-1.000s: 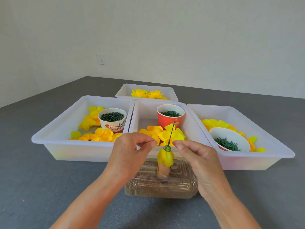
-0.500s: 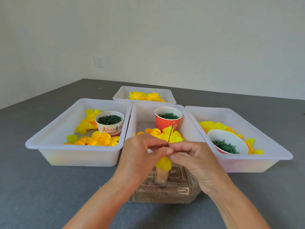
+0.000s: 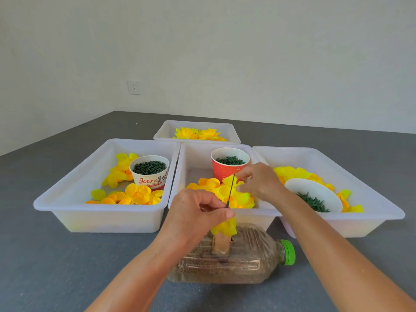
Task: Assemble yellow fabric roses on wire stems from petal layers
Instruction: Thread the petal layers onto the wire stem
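A thin dark wire stem [image 3: 231, 190] stands upright with a yellow rose bud [image 3: 225, 227] on its lower end. The bud sits on a tan tube [image 3: 221, 244] stuck into a plastic bottle [image 3: 247, 260] lying on its side. My left hand [image 3: 198, 215] pinches the stem just above the bud. My right hand [image 3: 258, 181] hovers over the yellow petal layers [image 3: 238, 198] in the middle tray [image 3: 191, 163]. Its thumb and fingers are curled at the tip of an upright petal [image 3: 229, 181]. Whether they hold it is unclear.
A red cup [image 3: 227, 167] of green rings stands in the middle tray. The left tray [image 3: 74, 192] holds petals and a white cup [image 3: 149, 171] of green pieces. The right tray [image 3: 371, 199] holds petals and a white bowl [image 3: 315, 194]. Finished roses [image 3: 198, 133] lie in the far tray [image 3: 165, 129].
My right hand has let go of the stem and moved up and right over the petals in the middle tray. My left hand stays pinched on the stem.
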